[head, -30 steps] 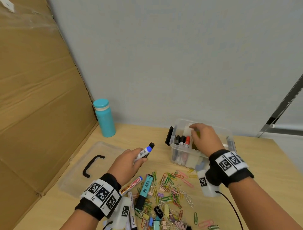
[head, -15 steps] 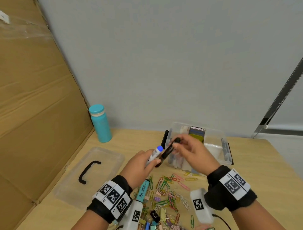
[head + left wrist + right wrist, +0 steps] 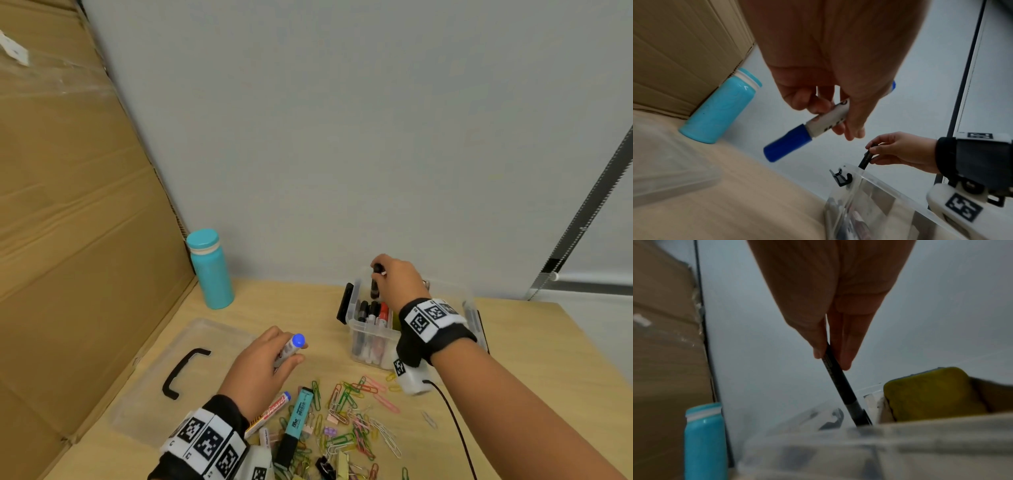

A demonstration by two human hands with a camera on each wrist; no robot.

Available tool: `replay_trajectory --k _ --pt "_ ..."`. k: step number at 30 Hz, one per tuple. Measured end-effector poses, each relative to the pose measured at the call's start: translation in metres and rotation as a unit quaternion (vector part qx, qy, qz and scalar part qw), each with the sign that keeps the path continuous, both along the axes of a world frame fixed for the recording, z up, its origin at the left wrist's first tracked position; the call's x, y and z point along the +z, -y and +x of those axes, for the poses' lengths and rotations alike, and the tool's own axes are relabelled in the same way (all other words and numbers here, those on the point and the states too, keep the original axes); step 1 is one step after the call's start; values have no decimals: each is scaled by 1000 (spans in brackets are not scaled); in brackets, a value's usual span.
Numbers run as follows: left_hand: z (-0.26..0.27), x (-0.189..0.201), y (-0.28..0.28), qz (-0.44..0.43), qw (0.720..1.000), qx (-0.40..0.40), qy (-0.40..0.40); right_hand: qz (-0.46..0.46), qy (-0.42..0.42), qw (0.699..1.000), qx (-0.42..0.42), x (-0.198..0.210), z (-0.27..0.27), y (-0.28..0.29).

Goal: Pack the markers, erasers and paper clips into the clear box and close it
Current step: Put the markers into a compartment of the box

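My right hand (image 3: 394, 275) pinches a black marker (image 3: 375, 285) (image 3: 840, 382) upright, its lower end inside the clear box (image 3: 363, 334) near the far left corner. Several markers (image 3: 373, 317) stand in the box, beside a yellow eraser (image 3: 929, 394). My left hand (image 3: 274, 356) holds a blue-capped white marker (image 3: 291, 346) (image 3: 807, 128) over the table, left of the box. On the table near me lie a teal highlighter (image 3: 296, 419), a red-labelled marker (image 3: 269, 413) and a scatter of coloured paper clips (image 3: 349, 421).
The clear lid (image 3: 178, 373) with its black handle lies flat at the left. A teal bottle (image 3: 210, 269) stands at the back by a cardboard sheet (image 3: 75, 205). A black cable (image 3: 455, 428) trails from my right wrist. Binder clips (image 3: 325, 464) lie at the near edge.
My right hand took the black marker from my left hand and carried it up and back over the box. My left hand keeps the blue-capped marker, turned cap-end down.
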State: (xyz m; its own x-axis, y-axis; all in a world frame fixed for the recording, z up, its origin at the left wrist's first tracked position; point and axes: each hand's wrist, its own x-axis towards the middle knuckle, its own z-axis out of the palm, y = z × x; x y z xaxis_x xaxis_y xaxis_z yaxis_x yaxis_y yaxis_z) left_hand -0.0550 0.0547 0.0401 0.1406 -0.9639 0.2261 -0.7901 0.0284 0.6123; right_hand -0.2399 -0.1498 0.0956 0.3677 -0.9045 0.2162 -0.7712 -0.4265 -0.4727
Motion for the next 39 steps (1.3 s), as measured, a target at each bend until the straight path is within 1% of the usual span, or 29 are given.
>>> replay_trajectory --k 2,3,5,6,7,8,10,11,13,15,16,17,19,21,23,24,26,27,29,31,32,33,34,35,37,38,39 --pt "4 0 -2 -6 1000 -2 -13 -15 -44 999 22 -7 3 -3" --pt "5 0 -3 -8 1000 -2 -19 -7 -87 996 31 -12 3 -6" --pt "8 -2 -3 -7 1000 -3 -25 33 -170 984 44 -22 1 -15" --pt "9 -3 -3 -5 1000 -8 -28 44 -184 981 46 -26 -2 -19" --pt "9 -5 -4 -2 999 -15 -29 38 -179 982 43 -28 -7 -23" --pt "8 -6 -4 0 999 -27 -30 19 -158 987 37 -30 -15 -25" --pt "3 -7 -6 0 998 -52 -38 -37 -96 995 10 -36 -37 -29" --pt "-1 -5 -6 -3 997 -65 -43 -64 -76 995 -13 -40 -48 -31" --pt "-10 1 -2 -12 995 -90 -42 -95 -76 990 -78 -51 -69 -38" --pt "-22 11 9 -18 993 -117 -19 -84 -100 981 -141 -62 -86 -46" --pt "-29 17 17 -18 991 -130 2 -62 -115 977 -166 -68 -92 -49" --pt "-36 23 28 -16 989 -144 30 -38 -125 974 -185 -74 -97 -51" --pt "-50 33 56 -15 979 -167 112 -11 -114 972 -204 -84 -102 -53" --pt "-59 39 89 -1 961 -186 204 -8 -95 973 -209 -90 -102 -54" --pt "-67 42 121 38 936 -200 288 -19 -91 972 -215 -92 -102 -55" --pt "-69 40 135 66 918 -208 330 -22 -90 972 -217 -93 -102 -56" --pt "-74 40 156 123 872 -223 417 -26 -90 971 -219 -93 -101 -58" --pt "-77 40 164 145 851 -232 448 -29 -94 970 -221 -92 -100 -58" --pt "-81 41 176 181 825 -242 478 -32 -87 971 -219 -91 -99 -58" --pt "-85 43 182 208 810 -235 495 -33 -88 971 -218 -90 -99 -57" --pt "-86 44 183 216 809 -228 497 -26 -92 971 -217 -89 -99 -57" --pt "-87 44 182 215 817 -221 488 -24 -92 972 -215 -88 -99 -57" --pt "-86 44 179 203 832 -214 470 -27 -87 972 -215 -88 -99 -56" --pt "-83 43 175 184 857 -205 436 -33 -85 972 -216 -88 -99 -56" --pt "-76 41 162 128 922 -170 323 -35 -86 972 -217 -88 -99 -57" --pt "-71 40 154 96 946 -152 270 -31 -83 972 -217 -88 -99 -56" --pt "-65 39 143 67 962 -133 227 -29 -82 973 -216 -88 -99 -58"
